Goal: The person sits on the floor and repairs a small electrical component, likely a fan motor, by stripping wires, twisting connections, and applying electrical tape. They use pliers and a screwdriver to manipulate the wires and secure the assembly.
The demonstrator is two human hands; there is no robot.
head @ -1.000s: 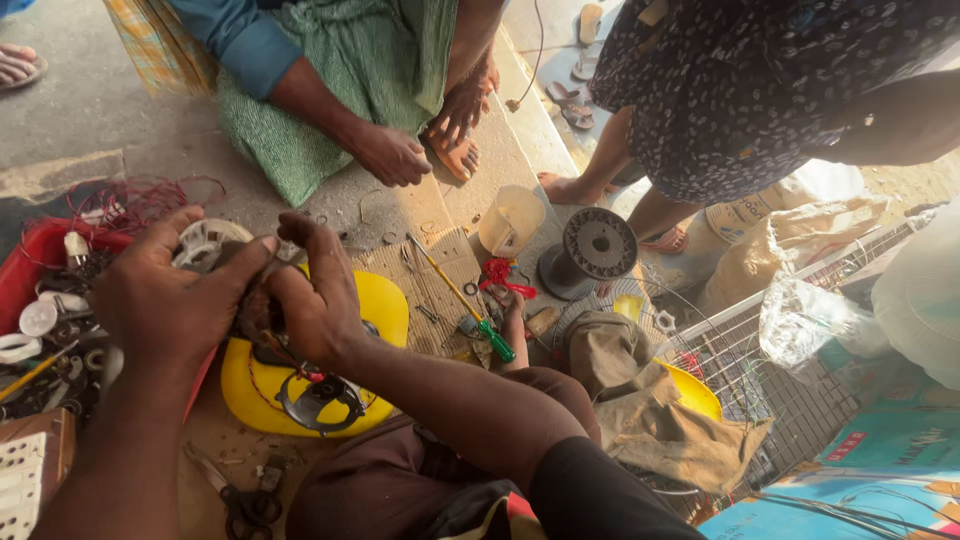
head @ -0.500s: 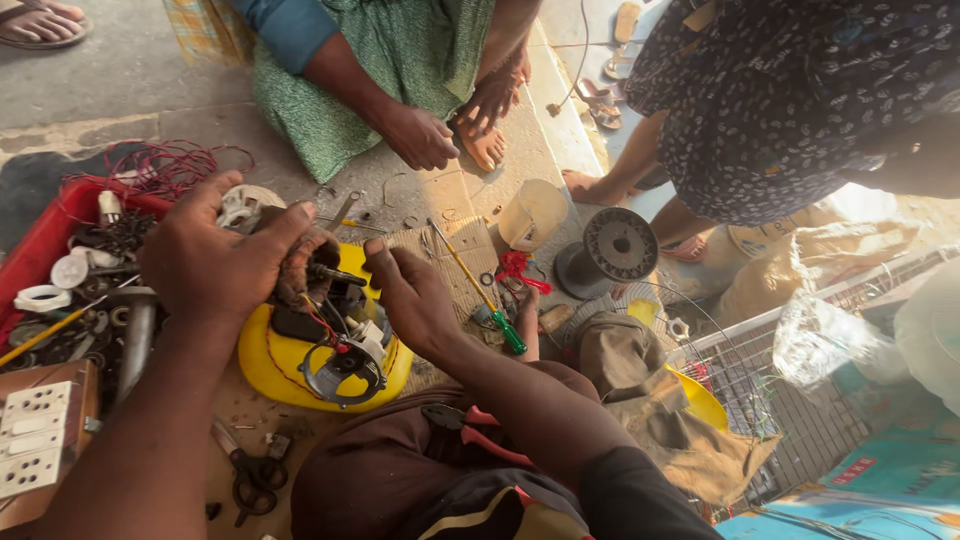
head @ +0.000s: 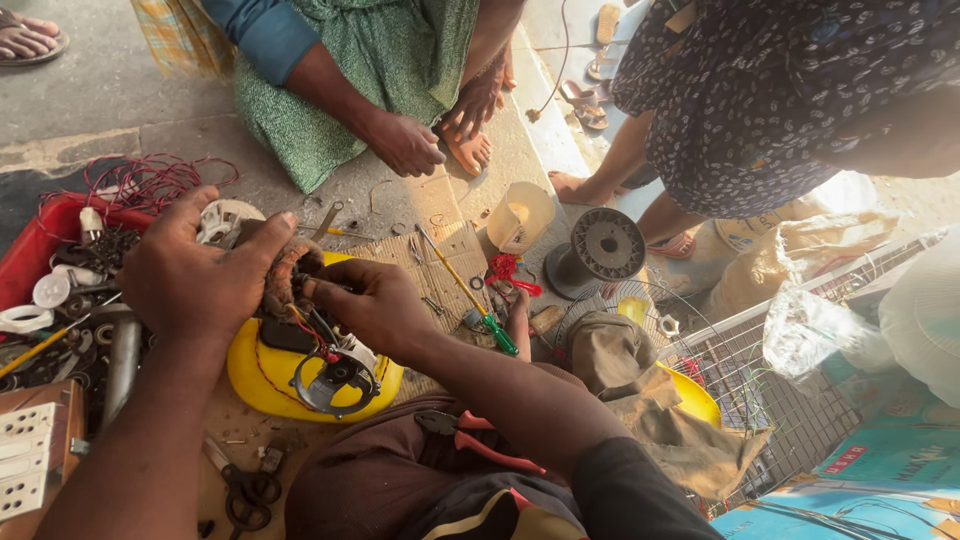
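Gripping a copper-wound motor coil [head: 285, 275] from both sides, the left hand [head: 195, 275] and right hand [head: 365, 305] are closed around it above a yellow plastic housing [head: 250, 375]. The coil is held touching the housing's top, with red wires [head: 315, 340] trailing to a grey metal bracket [head: 335, 380]. A green-handled screwdriver [head: 470, 295] is laid just beside the right forearm. Red-handled pliers [head: 480, 440] are rested on the lap.

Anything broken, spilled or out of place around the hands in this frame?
Yes. The yellow plastic housing lies opened up, with a copper wire coil, loose wires and a grey metal bracket hanging out. The left hand and right hand grip the coil. Small metal parts litter the ground.
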